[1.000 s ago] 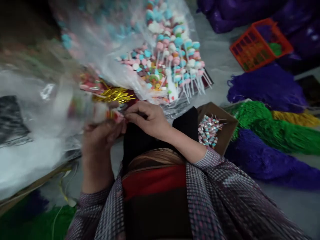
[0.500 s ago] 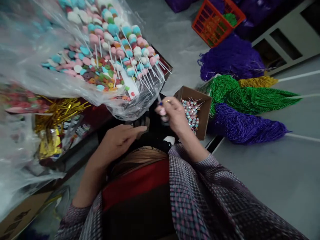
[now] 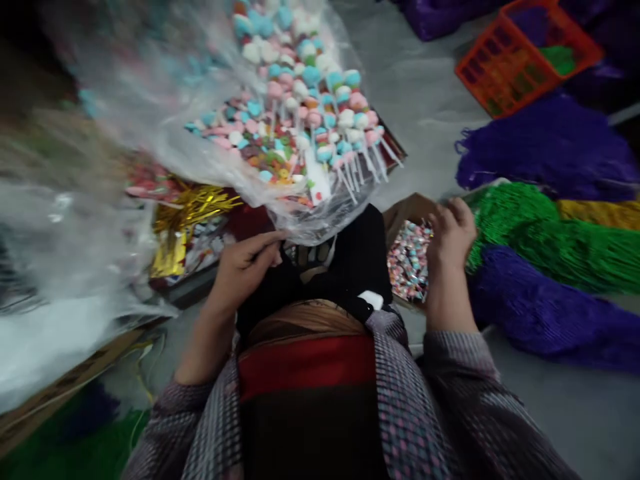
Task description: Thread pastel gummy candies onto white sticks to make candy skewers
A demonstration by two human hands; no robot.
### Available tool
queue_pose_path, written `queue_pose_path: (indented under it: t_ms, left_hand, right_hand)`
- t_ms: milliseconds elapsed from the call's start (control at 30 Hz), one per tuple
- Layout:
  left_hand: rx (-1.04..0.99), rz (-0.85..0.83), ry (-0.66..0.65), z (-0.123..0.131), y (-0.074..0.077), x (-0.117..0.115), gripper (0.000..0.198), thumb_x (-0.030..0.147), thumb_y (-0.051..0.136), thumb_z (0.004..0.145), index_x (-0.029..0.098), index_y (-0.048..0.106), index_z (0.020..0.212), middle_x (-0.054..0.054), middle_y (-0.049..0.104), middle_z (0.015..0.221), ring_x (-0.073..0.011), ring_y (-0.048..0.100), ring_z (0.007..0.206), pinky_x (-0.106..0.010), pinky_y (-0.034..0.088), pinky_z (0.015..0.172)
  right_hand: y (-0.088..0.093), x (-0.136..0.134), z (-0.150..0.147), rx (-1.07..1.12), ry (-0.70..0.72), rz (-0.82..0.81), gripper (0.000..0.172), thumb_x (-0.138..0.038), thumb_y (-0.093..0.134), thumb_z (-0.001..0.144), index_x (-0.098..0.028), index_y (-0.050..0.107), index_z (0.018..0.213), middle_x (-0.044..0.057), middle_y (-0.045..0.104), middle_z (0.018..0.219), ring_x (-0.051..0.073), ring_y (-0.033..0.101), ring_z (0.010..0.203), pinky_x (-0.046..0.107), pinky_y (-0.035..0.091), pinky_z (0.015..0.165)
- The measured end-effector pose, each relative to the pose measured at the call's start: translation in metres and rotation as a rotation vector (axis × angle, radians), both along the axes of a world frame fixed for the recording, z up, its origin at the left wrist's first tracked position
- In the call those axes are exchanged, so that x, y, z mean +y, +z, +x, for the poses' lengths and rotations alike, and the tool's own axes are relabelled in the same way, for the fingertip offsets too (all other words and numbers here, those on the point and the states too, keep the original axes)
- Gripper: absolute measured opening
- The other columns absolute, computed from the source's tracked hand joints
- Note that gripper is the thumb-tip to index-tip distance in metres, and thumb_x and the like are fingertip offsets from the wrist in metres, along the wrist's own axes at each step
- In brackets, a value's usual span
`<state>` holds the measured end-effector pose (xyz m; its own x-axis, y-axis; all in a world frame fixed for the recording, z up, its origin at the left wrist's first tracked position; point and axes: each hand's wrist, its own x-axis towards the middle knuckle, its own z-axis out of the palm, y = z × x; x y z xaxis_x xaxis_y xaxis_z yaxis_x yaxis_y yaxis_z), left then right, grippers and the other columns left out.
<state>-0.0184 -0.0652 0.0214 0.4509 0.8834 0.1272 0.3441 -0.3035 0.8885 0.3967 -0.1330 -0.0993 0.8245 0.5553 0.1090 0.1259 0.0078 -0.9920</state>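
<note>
My left hand [image 3: 249, 267] is near the lower edge of the clear plastic sheet [image 3: 305, 230], index finger stretched out, other fingers bent, with nothing visible in it. On the sheet lie rows of marshmallow and gummy candy skewers [image 3: 345, 120], their white sticks toward me. Loose marshmallows and gummies [image 3: 270, 157] are heaped to their left, beside a white card [image 3: 317, 177]. My right hand [image 3: 451, 230] hangs over the right rim of a cardboard box [image 3: 413, 207], fingers loosely bent and apart, no candy visible in them. Small wrapped candy skewers [image 3: 410, 257] fill the box.
Left of the sheet lie gold twist ties [image 3: 200, 203] and packets. Green bead strands [image 3: 530, 220] and purple bead strands [image 3: 545, 307] lie right of the box. An orange basket [image 3: 520, 60] stands farther back. Crumpled clear plastic [image 3: 65, 267] covers the far left.
My right hand has moved right, from before my lap to the box, and the candy skewer it held is no longer visible. My left hand stays near the sheet. The view has shifted.
</note>
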Motion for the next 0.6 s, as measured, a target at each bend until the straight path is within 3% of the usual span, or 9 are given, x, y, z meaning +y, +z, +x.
queue_pose_path:
  t_ms: [100,167,300,433,600]
  left_hand:
    - [-0.045,-0.076,-0.011,-0.006,-0.007,-0.002,0.027,0.027,0.056,0.094,0.021,0.079,0.108,0.002,0.070,0.063,-0.0096,0.063,0.056,-0.021,0.051,0.059]
    - [-0.044,-0.090,0.018,-0.013,-0.011,-0.002,0.028,0.029,0.055,0.094,0.021,0.078,0.109,0.001,0.072,0.066,-0.0103,0.065,0.060,-0.022,0.053,0.063]
    - [0.058,-0.004,0.262,-0.040,-0.011,0.006,0.028,0.032,0.056,0.094,0.020,0.076,0.109,-0.002,0.077,0.085,-0.0132,0.068,0.076,-0.027,0.054,0.076]
    - [0.389,0.183,0.468,-0.072,-0.018,0.020,0.023,0.034,0.057,0.095,0.020,0.074,0.088,-0.004,0.074,0.082,-0.0184,0.066,0.081,-0.032,0.051,0.079]
    - [0.691,0.240,0.574,-0.083,-0.045,0.034,0.025,0.042,0.058,0.096,0.020,0.070,0.092,-0.012,0.071,0.097,-0.0307,0.064,0.103,-0.044,0.048,0.094]
  right_hand:
    - [0.024,0.009,-0.039,0.106,0.006,0.106,0.013,-0.025,0.079,0.076,-0.026,0.075,0.089,0.007,0.075,0.090,0.019,0.074,0.077,0.031,0.061,0.072]
    - [0.048,0.013,-0.072,0.070,0.147,0.116,0.013,-0.024,0.076,0.083,-0.029,0.077,0.096,0.008,0.077,0.091,0.021,0.075,0.076,0.036,0.063,0.075]
    - [0.088,0.022,-0.138,-0.027,0.330,0.109,0.012,-0.024,0.073,0.088,-0.031,0.079,0.095,0.004,0.079,0.089,0.020,0.075,0.071,0.039,0.063,0.077]
    - [0.091,0.030,-0.183,-0.022,0.536,0.069,0.011,-0.031,0.072,0.091,-0.027,0.078,0.100,-0.001,0.079,0.085,0.015,0.073,0.068,0.036,0.063,0.076]
    - [0.086,0.027,-0.210,-0.047,0.716,0.003,0.015,-0.035,0.068,0.094,-0.028,0.077,0.103,0.000,0.080,0.088,0.016,0.076,0.074,0.035,0.063,0.079]
